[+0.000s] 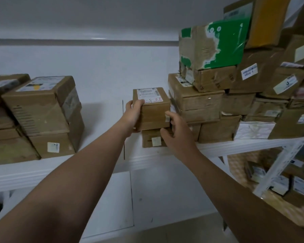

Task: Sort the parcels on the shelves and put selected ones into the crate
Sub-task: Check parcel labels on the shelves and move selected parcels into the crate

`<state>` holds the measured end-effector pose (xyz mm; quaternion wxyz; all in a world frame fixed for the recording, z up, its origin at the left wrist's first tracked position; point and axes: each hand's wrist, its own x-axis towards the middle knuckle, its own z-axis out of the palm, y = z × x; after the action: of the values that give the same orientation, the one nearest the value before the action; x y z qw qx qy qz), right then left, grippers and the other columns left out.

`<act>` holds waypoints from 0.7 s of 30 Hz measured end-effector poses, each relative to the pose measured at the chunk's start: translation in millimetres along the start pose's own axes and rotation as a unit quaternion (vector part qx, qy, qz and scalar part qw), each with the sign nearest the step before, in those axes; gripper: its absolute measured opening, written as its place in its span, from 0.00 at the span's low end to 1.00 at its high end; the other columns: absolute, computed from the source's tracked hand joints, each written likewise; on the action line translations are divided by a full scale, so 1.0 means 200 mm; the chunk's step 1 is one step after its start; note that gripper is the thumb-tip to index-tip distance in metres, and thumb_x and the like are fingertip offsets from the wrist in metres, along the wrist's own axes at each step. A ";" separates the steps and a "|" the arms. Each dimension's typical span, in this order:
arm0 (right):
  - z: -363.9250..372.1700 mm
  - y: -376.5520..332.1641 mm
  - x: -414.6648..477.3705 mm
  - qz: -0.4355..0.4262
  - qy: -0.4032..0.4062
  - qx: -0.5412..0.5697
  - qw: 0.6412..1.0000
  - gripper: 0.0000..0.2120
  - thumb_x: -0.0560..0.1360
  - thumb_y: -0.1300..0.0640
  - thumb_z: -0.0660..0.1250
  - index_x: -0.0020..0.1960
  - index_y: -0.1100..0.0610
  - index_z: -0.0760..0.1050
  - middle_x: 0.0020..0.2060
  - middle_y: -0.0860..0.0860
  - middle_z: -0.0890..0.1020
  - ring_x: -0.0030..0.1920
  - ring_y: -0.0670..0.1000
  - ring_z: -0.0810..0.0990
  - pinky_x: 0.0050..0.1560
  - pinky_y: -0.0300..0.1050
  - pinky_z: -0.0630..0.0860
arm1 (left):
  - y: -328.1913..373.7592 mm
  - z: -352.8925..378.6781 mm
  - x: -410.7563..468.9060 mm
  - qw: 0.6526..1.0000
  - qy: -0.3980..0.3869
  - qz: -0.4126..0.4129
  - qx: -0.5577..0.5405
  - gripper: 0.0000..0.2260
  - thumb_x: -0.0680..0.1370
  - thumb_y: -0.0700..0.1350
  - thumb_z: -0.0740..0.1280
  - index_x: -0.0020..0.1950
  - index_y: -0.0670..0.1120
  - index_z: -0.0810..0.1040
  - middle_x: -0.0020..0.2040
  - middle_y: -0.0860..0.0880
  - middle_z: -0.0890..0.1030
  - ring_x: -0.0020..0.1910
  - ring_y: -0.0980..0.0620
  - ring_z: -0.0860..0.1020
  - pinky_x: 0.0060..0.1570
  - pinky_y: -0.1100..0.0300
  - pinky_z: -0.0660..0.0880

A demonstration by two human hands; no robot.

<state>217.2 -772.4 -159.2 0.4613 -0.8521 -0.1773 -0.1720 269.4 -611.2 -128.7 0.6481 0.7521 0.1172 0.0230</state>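
- left hand (134,116) grips small labelled parcel (154,111), thumb on top
- right hand (177,132) loosely curled at its right edge; grip unclear
- parcel directly over another box (151,139) on white shelf (235,146)

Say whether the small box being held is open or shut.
Shut. The small box has a flat, closed top under a white label; the left hand grips its side.

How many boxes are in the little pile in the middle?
2. The left hand holds the top box; the lower box sits under it, partly behind the right hand. Others may hide behind.
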 end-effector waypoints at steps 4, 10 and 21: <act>0.08 -0.02 0.01 0.020 0.023 0.091 0.995 0.24 0.76 0.50 0.63 0.70 0.53 0.64 0.65 0.52 0.71 0.63 0.47 0.72 0.64 0.49 0.73 | -0.02 -0.03 -0.04 0.992 0.061 0.100 -0.044 0.30 0.73 0.62 0.61 0.74 0.55 0.61 0.64 0.50 0.75 0.58 0.51 0.76 0.57 0.51 0.76; 0.17 -0.12 0.01 0.021 0.066 0.224 0.972 0.09 0.83 0.55 0.54 0.62 0.52 0.67 0.51 0.40 0.74 0.50 0.24 0.72 0.50 0.21 0.66 | -0.14 -0.13 -0.31 0.960 0.120 0.250 -0.047 0.18 0.79 0.52 0.58 0.70 0.61 0.65 0.66 0.55 0.74 0.65 0.58 0.72 0.66 0.55 0.69; 0.22 -0.17 -0.01 0.051 0.028 0.361 0.931 0.05 0.80 0.53 0.63 0.53 0.48 0.67 0.53 0.48 0.77 0.47 0.36 0.79 0.47 0.31 0.74 | -0.25 -0.24 -0.51 0.949 0.104 0.286 -0.082 0.17 0.78 0.50 0.58 0.63 0.69 0.63 0.70 0.54 0.70 0.67 0.60 0.71 0.57 0.72 0.70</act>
<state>206.0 -718.4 -158.5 0.7505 -0.6311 -0.1706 -0.0966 153.3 -578.3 -157.8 0.6582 0.6916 -0.0383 0.2951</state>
